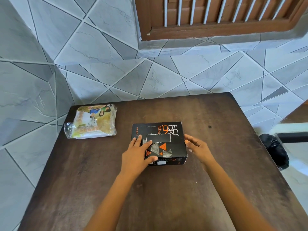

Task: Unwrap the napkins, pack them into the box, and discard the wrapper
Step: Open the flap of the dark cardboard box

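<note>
Table (pixel 166 197), dark wood, inspected from my edge outward.

Nearest item: the box (pixel 173 147), black card, at table centre. My left hand (pixel 138 154) lay flat on its top at the 9 o'clock side, fingers straight and spread, thumb along the near top edge. My right hand (pixel 198 145) stood at the box's 3 o'clock side, fingers loosely extended, holding nothing; contact with the wall could not be confirmed.

The top carried a rough-cut slot (pixel 158 137). Legible print, lying sideways to me: "ROCK ON", "keep rocking", "BODY SPRAY", "INFINITY".

Judged step: positioning the box — unwrapping not yet begun. The napkin pack (pixel 93 122) sat at 10 o'clock, well apart from the box, near the table's far left corner, sealed in its clear wrapper (pixel 69 130). Pictures printed on it; no wording readable. Next move, in my assessment, calls for a reach to 10 o'clock and a tear at the wrapper's loose end.

At 3 o'clock, off the table, a black bag (pixel 275 150) — likely for discards. Beyond, at 12 o'clock, tiled wall (pixel 100 64) and barred window (pixel 216 17).
</note>
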Motion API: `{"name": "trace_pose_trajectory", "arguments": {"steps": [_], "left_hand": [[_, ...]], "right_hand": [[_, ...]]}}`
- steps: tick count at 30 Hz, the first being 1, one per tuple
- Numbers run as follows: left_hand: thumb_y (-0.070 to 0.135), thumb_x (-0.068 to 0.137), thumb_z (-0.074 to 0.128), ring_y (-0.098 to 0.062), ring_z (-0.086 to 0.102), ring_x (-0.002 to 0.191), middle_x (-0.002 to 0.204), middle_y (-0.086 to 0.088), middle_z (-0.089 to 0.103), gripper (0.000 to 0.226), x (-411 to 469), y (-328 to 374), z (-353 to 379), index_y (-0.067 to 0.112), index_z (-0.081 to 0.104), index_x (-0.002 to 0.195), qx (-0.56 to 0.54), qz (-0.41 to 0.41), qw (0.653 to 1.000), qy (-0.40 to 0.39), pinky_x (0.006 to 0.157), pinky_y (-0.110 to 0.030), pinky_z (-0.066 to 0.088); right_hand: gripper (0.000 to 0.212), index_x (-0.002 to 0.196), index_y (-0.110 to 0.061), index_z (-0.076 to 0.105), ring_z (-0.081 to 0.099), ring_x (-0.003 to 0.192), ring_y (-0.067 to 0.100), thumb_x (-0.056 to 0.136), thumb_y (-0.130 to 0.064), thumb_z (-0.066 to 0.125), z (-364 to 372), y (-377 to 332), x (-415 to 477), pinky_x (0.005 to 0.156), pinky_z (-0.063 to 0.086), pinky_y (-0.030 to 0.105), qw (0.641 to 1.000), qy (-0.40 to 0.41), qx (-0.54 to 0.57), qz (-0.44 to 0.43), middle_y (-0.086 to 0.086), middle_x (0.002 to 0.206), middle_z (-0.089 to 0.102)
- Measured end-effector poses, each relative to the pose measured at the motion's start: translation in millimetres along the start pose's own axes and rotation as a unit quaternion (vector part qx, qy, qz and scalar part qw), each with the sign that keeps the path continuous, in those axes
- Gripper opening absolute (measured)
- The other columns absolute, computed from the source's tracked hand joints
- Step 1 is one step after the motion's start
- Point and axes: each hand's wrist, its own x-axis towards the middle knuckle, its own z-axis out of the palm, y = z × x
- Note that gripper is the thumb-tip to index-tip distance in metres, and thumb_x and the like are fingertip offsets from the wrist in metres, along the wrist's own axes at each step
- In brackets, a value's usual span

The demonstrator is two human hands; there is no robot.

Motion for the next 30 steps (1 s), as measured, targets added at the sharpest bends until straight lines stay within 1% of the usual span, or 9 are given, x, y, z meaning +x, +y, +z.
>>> {"name": "trace_pose_trajectory", "arguments": {"steps": [6, 9, 11, 13, 14, 17, 20, 24, 30], "left_hand": [[0.062, 0.081, 0.05, -0.016, 0.004, 0.146, 0.158, 0.004, 0.009, 0.067, 0.3, 1.2, -0.9, 0.041, 0.027, 0.14, -0.004, 0.001, 1.0, 0.003, 0.102, -0.047, 0.04], [0.062, 0.081, 0.05, -0.016, 0.004, 0.146, 0.158, 0.004, 0.009, 0.067, -0.3, 0.0, 0.0, 0.042, 0.027, 0.14, -0.004, 0.002, 1.0, 0.003, 0.103, -0.047, 0.04], [0.062, 0.081, 0.049, -0.016, 0.004, 0.146, 0.158, 0.003, 0.009, 0.067, -0.3, 0.1, 0.3, 0.041, 0.027, 0.14, -0.006, 0.002, 1.0, 0.002, 0.103, -0.048, 0.039], [0.062, 0.081, 0.049, -0.016, 0.004, 0.146, 0.158, 0.003, 0.009, 0.067, -0.4, 0.5, 0.2, 0.041, 0.026, 0.141, -0.005, 0.002, 1.0, 0.002, 0.104, -0.049, 0.038], [0.063, 0.081, 0.049, -0.016, 0.004, 0.146, 0.158, 0.004, 0.009, 0.067, -0.4, 0.4, 0.3, 0.042, 0.026, 0.141, -0.003, 0.002, 1.0, 0.001, 0.104, -0.049, 0.038], [0.063, 0.081, 0.049, -0.015, 0.004, 0.146, 0.158, 0.004, 0.009, 0.067, 0.1, 0.7, 0.5, 0.042, 0.026, 0.141, 0.0, 0.0, 1.0, 0.002, 0.104, -0.048, 0.039], [0.063, 0.081, 0.049, -0.015, 0.004, 0.146, 0.158, 0.004, 0.008, 0.067, -0.3, 1.0, 0.1, 0.043, 0.026, 0.141, -0.003, -0.002, 1.0, 0.002, 0.104, -0.047, 0.039], [0.062, 0.08, 0.051, -0.015, 0.004, 0.146, 0.158, 0.005, 0.008, 0.067, -0.8, 1.2, 0.1, 0.043, 0.027, 0.14, -0.008, -0.003, 1.0, 0.004, 0.104, -0.045, 0.039], [0.064, 0.08, 0.049, -0.016, 0.005, 0.146, 0.158, 0.004, 0.009, 0.068, 0.4, 0.9, 1.2, 0.042, 0.027, 0.14, -0.002, -0.003, 1.0, 0.0, 0.103, -0.048, 0.039]], "right_hand": [[0.036, 0.126, -0.005, 0.053, 0.054, 0.119, 0.023, 0.09, -0.001, 0.05, -2.6, -0.3, 3.0, 0.089, 0.047, 0.019, 1.0, -0.008, -0.012, 0.003, 0.011, 0.127, 0.059], [0.036, 0.124, -0.003, 0.055, 0.057, 0.106, 0.014, 0.089, 0.002, 0.051, -1.6, -4.2, 4.3, 0.069, 0.047, 0.001, 0.999, 0.006, -0.032, -0.005, 0.011, 0.123, 0.061], [0.037, 0.124, 0.0, 0.054, 0.058, 0.091, 0.007, 0.087, 0.005, 0.05, -2.0, -7.0, 5.4, 0.06, 0.044, -0.002, 0.999, 0.012, -0.042, -0.008, 0.011, 0.121, 0.061], [0.04, 0.125, 0.001, 0.053, 0.057, 0.09, 0.006, 0.086, 0.008, 0.049, -2.0, -9.9, 7.9, 0.066, 0.045, 0.0, 0.999, 0.017, -0.049, -0.014, 0.012, 0.122, 0.06], [0.041, 0.125, 0.001, 0.052, 0.057, 0.097, 0.01, 0.085, 0.008, 0.05, -1.6, -11.5, 8.6, 0.076, 0.047, 0.006, 0.998, 0.018, -0.059, -0.019, 0.011, 0.124, 0.059], [0.045, 0.126, -0.005, 0.052, 0.057, 0.108, 0.014, 0.083, 0.009, 0.049, 0.1, -18.3, 11.2, 0.099, 0.046, 0.033, 0.995, -0.004, -0.095, -0.039, 0.009, 0.125, 0.06], [0.049, 0.127, -0.011, 0.052, 0.054, 0.104, 0.007, 0.082, 0.009, 0.048, 3.8, -25.7, 9.1, 0.094, 0.047, 0.029, 0.991, -0.013, -0.123, -0.054, -0.002, 0.119, 0.058], [0.055, 0.134, -0.008, 0.044, 0.047, 0.112, 0.004, 0.082, 0.01, 0.049, 4.9, -23.0, 6.6, 0.096, 0.043, 0.026, 0.989, 0.007, -0.131, -0.073, 0.001, 0.133, 0.051], [0.048, 0.129, -0.027, 0.051, 0.061, 0.108, 0.019, 0.085, -0.005, 0.049, 4.1, -16.2, 8.9, 0.095, 0.049, 0.037, 0.98, 0.036, -0.184, -0.069, 0.001, 0.124, 0.062]]}}
